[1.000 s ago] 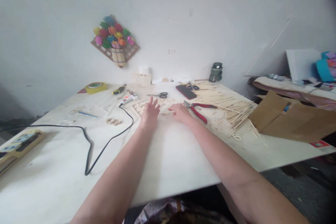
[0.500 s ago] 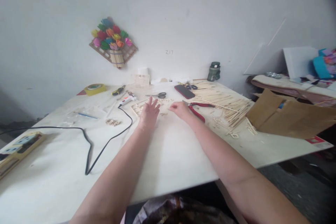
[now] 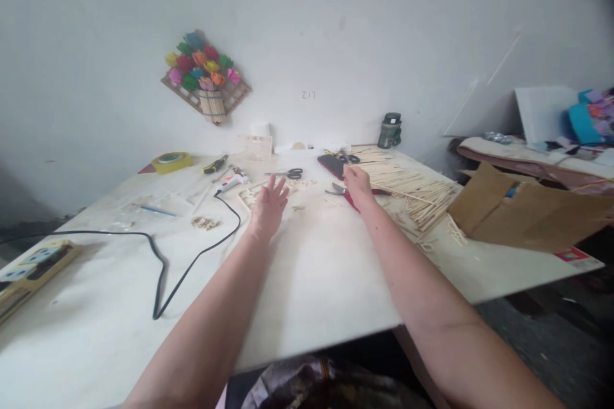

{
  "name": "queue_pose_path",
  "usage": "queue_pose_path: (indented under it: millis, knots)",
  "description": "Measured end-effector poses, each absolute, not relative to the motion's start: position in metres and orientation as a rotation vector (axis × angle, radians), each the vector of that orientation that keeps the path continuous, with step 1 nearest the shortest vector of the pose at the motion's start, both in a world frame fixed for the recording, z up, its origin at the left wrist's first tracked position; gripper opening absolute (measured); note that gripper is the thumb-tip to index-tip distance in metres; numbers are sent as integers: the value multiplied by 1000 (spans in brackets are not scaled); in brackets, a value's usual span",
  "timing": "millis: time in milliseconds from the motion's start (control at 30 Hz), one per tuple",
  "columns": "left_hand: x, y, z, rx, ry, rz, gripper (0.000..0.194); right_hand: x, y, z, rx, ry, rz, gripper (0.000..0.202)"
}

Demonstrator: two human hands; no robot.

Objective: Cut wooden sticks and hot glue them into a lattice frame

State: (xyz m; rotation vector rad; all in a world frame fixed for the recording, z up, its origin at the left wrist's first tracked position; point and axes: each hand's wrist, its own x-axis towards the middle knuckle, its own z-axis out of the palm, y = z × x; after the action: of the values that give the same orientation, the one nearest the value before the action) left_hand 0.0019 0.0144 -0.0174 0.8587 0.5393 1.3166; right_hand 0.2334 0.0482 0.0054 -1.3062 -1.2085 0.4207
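My left hand (image 3: 268, 208) is open over the tabletop, palm tilted and fingers spread. It is beside a pale wooden stick frame (image 3: 247, 197), part of which it hides, and nothing shows in its grasp. My right hand (image 3: 357, 185) is closed around red-handled pruning shears (image 3: 352, 200). Their metal blades point left, and one red handle shows to the right of my fingers; my hand and wrist cover the rest. Small wooden pieces (image 3: 298, 208) lie between my hands. Behind them are black-handled scissors (image 3: 294, 173).
A glue gun (image 3: 233, 179) with a black cord (image 3: 192, 265) lies left, near a pile of short pieces (image 3: 204, 223). A phone (image 3: 330, 165) and many thin sticks (image 3: 426, 201) are at right. A cardboard box (image 3: 518, 211) stands on the right edge, a power strip (image 3: 36, 268) on the left.
My right hand has moved right, from the small wooden pieces onto the pruning shears, whose blades have shifted slightly left. My left hand stays nearly in place, open.
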Motion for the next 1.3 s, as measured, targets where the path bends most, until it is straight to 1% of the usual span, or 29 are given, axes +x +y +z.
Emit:
queue_pose_path:
  millis: [100, 200, 333, 433, 500, 600, 733, 900, 1100, 1300]
  knots:
    - [1, 14, -17, 866, 562, 1327, 48, 245, 54, 0, -1376, -1179, 324, 30]
    - [1, 13, -16, 874, 563, 1324, 49, 253, 56, -4, -1415, -1184, 315, 23]
    - [1, 11, -14, 885, 571, 1325, 48, 253, 53, -4, -1381, -1139, 465, 19]
    - [2, 10, -14, 895, 570, 1323, 49, 247, 48, -1, -1326, -1113, 588, 23]
    - [3, 10, -16, 899, 563, 1310, 49, 243, 45, -1, -1317, -1116, 605, 27]
    - [5, 10, -19, 915, 539, 1285, 49, 235, 40, -4, -1387, -1228, 528, 29]
    - [5, 11, -21, 929, 523, 1278, 50, 225, 34, -15, -1501, -1490, 439, 21]
    - [3, 12, -22, 926, 536, 1313, 49, 215, 32, -21, -1484, -1682, 357, 16]
    - [2, 11, -24, 930, 531, 1327, 49, 220, 11, -5, -1575, -1902, 179, 15]
    - [3, 11, -25, 929, 537, 1334, 50, 257, -21, 23, -1734, -2036, -42, 19]
